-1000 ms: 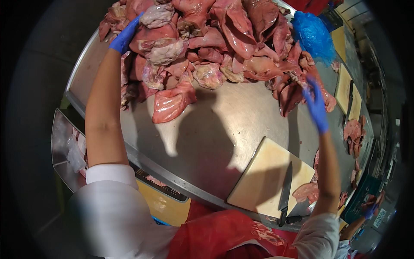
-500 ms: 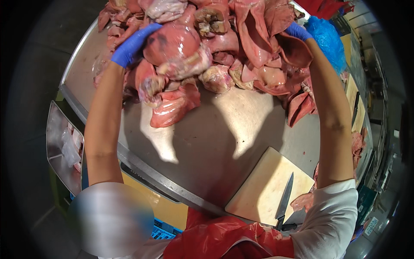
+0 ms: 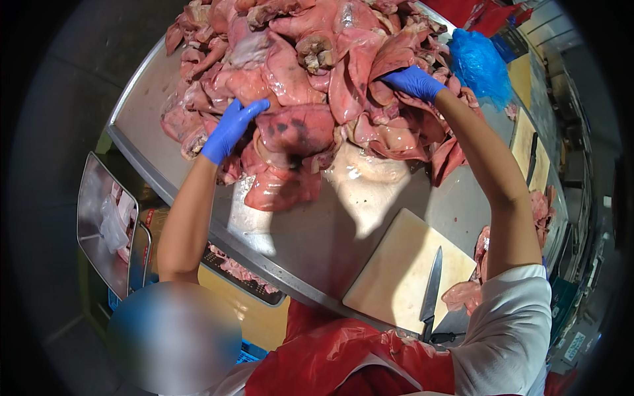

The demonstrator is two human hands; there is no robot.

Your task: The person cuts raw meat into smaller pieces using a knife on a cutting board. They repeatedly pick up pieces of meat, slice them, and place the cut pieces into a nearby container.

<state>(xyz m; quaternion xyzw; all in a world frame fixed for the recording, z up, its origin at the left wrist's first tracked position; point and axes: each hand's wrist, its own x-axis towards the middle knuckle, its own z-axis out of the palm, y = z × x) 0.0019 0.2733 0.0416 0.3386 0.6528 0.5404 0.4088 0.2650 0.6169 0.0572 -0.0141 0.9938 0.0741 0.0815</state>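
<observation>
Both hands have shifted since half a second ago: the left hand [image 3: 231,131] has come down toward the near edge of the tabletop [image 3: 456,211], and the right hand [image 3: 413,82] inward, toward the middle. Between them sits the heap of meat [image 3: 281,69], wet and pink, spread from the far edge toward the middle of the tabletop. At its near side lies a dark-spotted piece [image 3: 297,129]. The left hand rests just against that piece's left side, thumb and forefinger parted, other fingers hidden; I can't tell whether it grips. The right hand's fingers vanish under a loose flap [image 3: 391,59], so their hold is unclear too.

Slick meat like this, I'd judge, is best handled with a broad palm beneath each piece, both hands working evenly, forearms clear of the blade.

Farther out, a cutting board [image 3: 376,270] lies at the near edge, carrying a knife [image 3: 433,284], tip pointing away from the person. Flat meat pieces [image 3: 462,297] lie just right of it. Toward the far right corner sits a blue plastic bag [image 3: 479,66]; off the left edge stands a metal bin [image 3: 99,218].
</observation>
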